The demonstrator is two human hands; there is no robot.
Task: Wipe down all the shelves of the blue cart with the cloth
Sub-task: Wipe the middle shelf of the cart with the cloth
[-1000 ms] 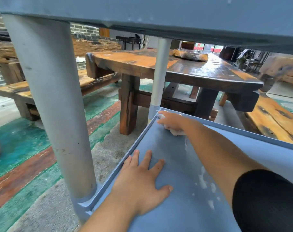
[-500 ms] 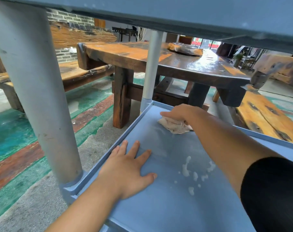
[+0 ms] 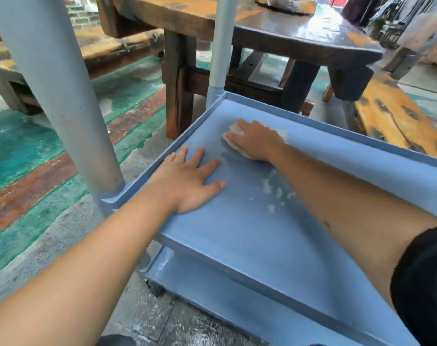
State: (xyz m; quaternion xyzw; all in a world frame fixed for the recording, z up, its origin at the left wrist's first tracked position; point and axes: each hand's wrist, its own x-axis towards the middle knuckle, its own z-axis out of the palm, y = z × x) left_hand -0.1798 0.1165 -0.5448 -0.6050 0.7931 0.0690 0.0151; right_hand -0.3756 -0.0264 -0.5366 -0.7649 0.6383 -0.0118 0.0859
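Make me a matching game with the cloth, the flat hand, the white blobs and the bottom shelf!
Things:
1. cloth
2. left hand
3. white blobs
4. bottom shelf

Places:
A. lowest down, under the shelf being wiped
B. pressed under the right hand
C. flat and open by the shelf's left rim
D. spotted on the shelf beside the right forearm

Pairs: 1-B, 2-C, 3-D, 4-A

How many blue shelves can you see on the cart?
2: the shelf being wiped under both hands, and a lower shelf beneath it. Any shelf above is out of view.
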